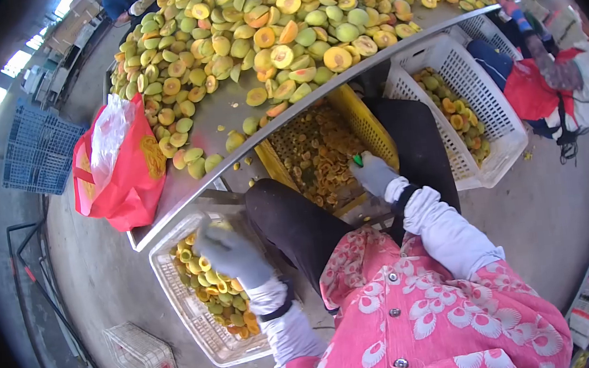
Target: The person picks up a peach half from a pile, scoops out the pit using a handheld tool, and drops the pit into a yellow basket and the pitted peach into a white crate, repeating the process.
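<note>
My right hand (376, 175), in a grey glove, is closed around a small tool with a green handle (357, 160); the rest of the tool is hidden. It is over the yellow crate (374, 130), which holds brown pits and scraps (317, 157). My left hand (226, 251), also gloved, hangs above the white basket (172, 295) on the left, its fingers smeared by motion. Hollowed yellow-green peach halves (224, 304) fill that basket. In front of me, many halved peaches (282, 56) are heaped on the metal table (227, 109).
A red bag (120, 179) with clear plastic sits at the table's left corner. To the right stands another white basket (496, 104) of fruit, near a person (561, 80). Blue crates (39, 148) are stacked at left; a small white crate (141, 355) lies on the floor.
</note>
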{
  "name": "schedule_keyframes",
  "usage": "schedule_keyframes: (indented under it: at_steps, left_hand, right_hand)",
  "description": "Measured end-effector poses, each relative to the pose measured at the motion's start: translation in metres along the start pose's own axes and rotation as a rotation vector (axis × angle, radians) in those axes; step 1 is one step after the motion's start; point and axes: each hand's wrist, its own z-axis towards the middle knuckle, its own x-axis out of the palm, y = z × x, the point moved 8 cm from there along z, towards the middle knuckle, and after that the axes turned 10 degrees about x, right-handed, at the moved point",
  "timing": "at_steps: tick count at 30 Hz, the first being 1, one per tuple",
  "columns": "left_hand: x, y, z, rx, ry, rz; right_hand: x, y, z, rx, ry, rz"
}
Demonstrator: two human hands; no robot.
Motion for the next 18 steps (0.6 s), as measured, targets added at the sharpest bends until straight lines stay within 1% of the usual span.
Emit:
schedule_keyframes:
  at_steps: [1, 2, 3, 4, 5, 7, 8, 9, 11, 12, 13, 14, 15, 17, 18]
  left_hand:
    - [-0.009, 0.040, 0.011, -0.082, 0.067, 0.144]
    - [-0.016, 0.067, 0.025, 0.006, 0.110, 0.406]
    - [-0.018, 0.043, 0.044, 0.081, 0.074, 0.362]
    - [0.000, 0.036, 0.055, 0.146, 0.119, 0.234]
    - [0.021, 0.028, 0.067, 0.207, 0.161, 0.104]
    - [0.093, -0.004, 0.071, 0.007, 0.413, -0.263]
    - [0.135, -0.010, 0.075, 0.106, 0.479, -0.278]
    - [0.182, -0.013, 0.076, 0.207, 0.544, -0.293]
    - [0.253, -0.018, 0.086, 0.281, 0.558, 0.037]
    - [0.284, -0.019, 0.092, 0.285, 0.567, 0.034]
    - [0.324, -0.009, 0.090, 0.211, 0.792, 0.206]
    - [0.349, 0.005, 0.082, 0.136, 1.014, 0.382]
    - [0.359, 0.007, 0.081, 0.147, 1.026, 0.377]
    - [0.370, 0.004, 0.080, 0.225, 0.992, 0.234]
    - [0.360, -0.002, 0.084, 0.220, 0.968, 0.188]
  right_hand:
    - [-0.058, 0.093, -0.062, 0.384, 0.182, 0.177]
    - [-0.057, 0.105, -0.060, 0.382, 0.185, 0.181]
    - [-0.056, 0.118, -0.058, 0.326, 0.215, 0.340]
    - [-0.055, 0.124, -0.056, 0.273, 0.246, 0.495]
    - [-0.048, 0.118, -0.050, 0.276, 0.248, 0.492]
    - [-0.046, 0.116, -0.035, 0.016, 0.089, 0.440]
    - [-0.058, 0.124, -0.048, 0.087, 0.079, 0.300]
    - [-0.057, 0.118, -0.051, 0.085, 0.073, 0.304]
    - [-0.053, 0.090, -0.053, 0.190, 0.058, 0.267]
    - [-0.057, 0.090, -0.055, 0.198, 0.055, 0.272]
    - [-0.060, 0.090, -0.060, 0.291, 0.114, 0.369]
    - [-0.062, 0.088, -0.063, 0.384, 0.171, 0.468]
    - [-0.065, 0.086, -0.059, 0.395, 0.162, 0.477]
    - [-0.080, 0.107, -0.051, 0.120, 0.091, 0.325]
    - [-0.086, 0.119, -0.052, 0.131, 0.089, 0.330]
